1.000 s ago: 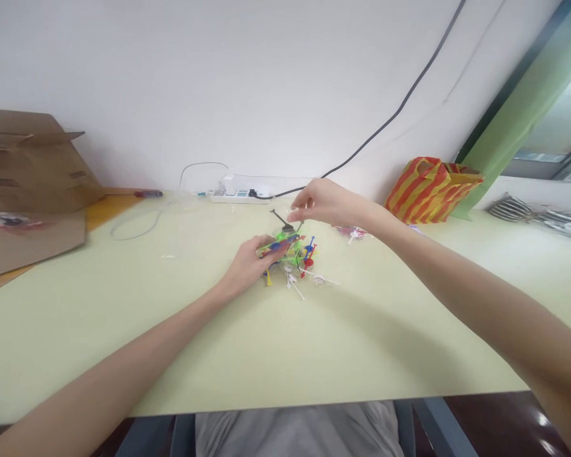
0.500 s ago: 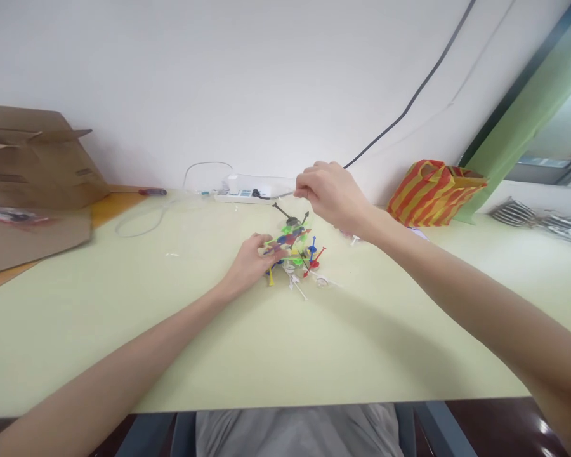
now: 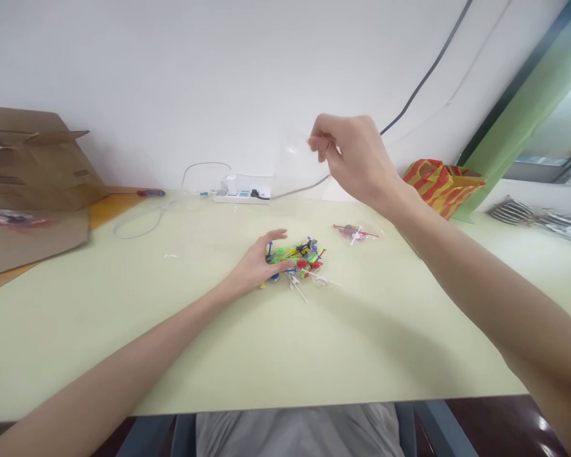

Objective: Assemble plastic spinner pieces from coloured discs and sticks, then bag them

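Observation:
A pile of small coloured plastic pieces (image 3: 299,259), several with arrow-shaped tips, lies on the table in green, blue, red, yellow, black and white. My left hand (image 3: 257,261) rests against the left side of this pile, thumb and fingers spread apart around its edge. Above and behind the pile, my right hand (image 3: 354,152) is raised with its fingers pinched on a clear plastic bag (image 3: 292,162). The bag hangs to the left of that hand, faint against the white wall. Whether anything is inside it is hard to see, but it looks empty.
A clear packet of red and white pieces (image 3: 355,233) lies behind the pile to the right. A power strip (image 3: 241,195) with cables sits by the wall. A cardboard box (image 3: 33,162) stands at left, a striped red-and-yellow bag (image 3: 445,184) at right, a screwdriver (image 3: 151,193) at back left.
My right hand has risen, lifting the clear bag away from the pile. Coloured pieces that stood higher have dropped onto the heap. My left hand has opened wider beside them.

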`<state>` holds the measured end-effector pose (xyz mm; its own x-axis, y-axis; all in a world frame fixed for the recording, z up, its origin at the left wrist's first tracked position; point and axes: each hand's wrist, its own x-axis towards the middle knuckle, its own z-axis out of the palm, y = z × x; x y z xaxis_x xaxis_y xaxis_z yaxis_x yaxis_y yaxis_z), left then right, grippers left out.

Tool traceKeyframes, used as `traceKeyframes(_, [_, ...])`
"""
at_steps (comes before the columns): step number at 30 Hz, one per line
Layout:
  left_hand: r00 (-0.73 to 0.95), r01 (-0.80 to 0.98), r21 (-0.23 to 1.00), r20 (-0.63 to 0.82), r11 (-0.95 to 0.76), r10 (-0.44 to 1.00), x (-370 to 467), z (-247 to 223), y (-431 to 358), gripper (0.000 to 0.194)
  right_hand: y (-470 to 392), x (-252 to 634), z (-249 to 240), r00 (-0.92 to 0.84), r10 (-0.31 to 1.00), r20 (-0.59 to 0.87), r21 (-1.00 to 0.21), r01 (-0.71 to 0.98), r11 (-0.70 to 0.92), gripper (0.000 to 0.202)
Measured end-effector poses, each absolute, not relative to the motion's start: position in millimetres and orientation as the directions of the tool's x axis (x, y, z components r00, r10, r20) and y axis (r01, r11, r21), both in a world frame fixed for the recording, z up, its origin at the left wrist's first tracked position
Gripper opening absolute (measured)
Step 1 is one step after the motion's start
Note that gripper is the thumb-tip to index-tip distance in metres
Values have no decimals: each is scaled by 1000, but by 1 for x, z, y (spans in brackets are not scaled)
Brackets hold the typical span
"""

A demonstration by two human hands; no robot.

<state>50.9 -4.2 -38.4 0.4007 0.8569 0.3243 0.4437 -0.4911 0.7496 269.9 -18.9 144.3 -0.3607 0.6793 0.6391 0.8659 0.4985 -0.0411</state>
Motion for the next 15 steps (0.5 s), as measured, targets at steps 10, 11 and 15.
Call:
traceKeyframes(10, [351,-196,967,223,-162,909,27,16,-18,85,-42,255,57,-813,195,549,518,514,684,32])
traceKeyframes(11, [332,-251,957,224,-143,916,25,16,-16,76,-37,252,47,-852,156,500,544,449,709,29])
traceKeyframes(15, [231,-304,946,187,-111,955,20,7,-6,45,-25,251,21,-904,103,415,558,342,756,25])
